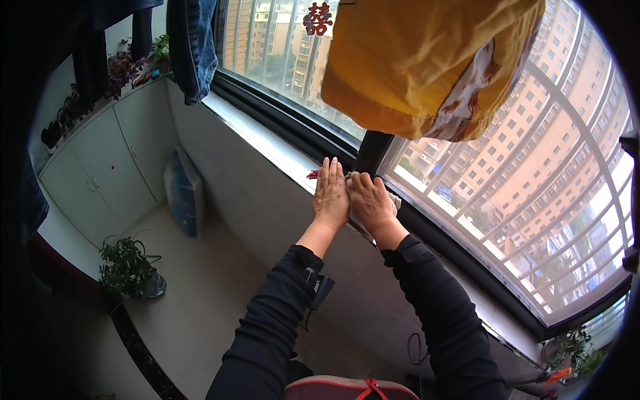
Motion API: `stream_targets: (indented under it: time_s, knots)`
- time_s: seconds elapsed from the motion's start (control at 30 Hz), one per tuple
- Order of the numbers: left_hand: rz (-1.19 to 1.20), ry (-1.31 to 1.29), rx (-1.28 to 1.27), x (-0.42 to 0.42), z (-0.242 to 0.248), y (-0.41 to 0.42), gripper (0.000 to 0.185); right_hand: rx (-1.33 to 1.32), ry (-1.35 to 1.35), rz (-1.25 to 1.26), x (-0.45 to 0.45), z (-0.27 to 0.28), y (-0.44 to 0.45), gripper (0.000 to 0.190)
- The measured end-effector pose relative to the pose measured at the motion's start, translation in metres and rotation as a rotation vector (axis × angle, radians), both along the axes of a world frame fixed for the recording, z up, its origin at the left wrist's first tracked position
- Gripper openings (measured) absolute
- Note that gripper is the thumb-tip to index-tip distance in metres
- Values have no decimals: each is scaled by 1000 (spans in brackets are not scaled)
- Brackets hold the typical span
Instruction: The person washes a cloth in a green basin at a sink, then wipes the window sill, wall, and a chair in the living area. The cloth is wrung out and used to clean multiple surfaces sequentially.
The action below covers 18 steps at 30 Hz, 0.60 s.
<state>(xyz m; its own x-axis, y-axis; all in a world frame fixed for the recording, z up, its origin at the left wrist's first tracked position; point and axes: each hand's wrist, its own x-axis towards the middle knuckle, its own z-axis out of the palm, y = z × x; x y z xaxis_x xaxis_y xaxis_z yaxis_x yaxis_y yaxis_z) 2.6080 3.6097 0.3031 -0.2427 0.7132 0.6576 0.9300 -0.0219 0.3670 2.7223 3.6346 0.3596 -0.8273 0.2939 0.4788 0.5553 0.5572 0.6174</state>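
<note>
My left hand is laid flat at the white window sill, its fingers straight and side by side. A small dark red thing pokes out beyond its left edge; the rest of it is hidden. Close beside it, my right hand has its fingers bent over a crumpled pale cloth. Most of that cloth lies under the hand. Both hands are near the foot of the black window post.
Yellow shorts and blue jeans hang by the barred window. Below left are a white cabinet, a wrapped blue-and-white bundle and a potted plant. More plants stand at the sill's right end.
</note>
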Motion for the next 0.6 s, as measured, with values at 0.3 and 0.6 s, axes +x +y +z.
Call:
stream_targets:
  time_s: [0.3,0.6]
  knots:
    - [38,59,-17,-11,2,-12,60,49,272,-68,-15,131,-10,26]
    - [-2,31,-121,2,8,-3,67,-26,18,-121,-1,35,-2,40]
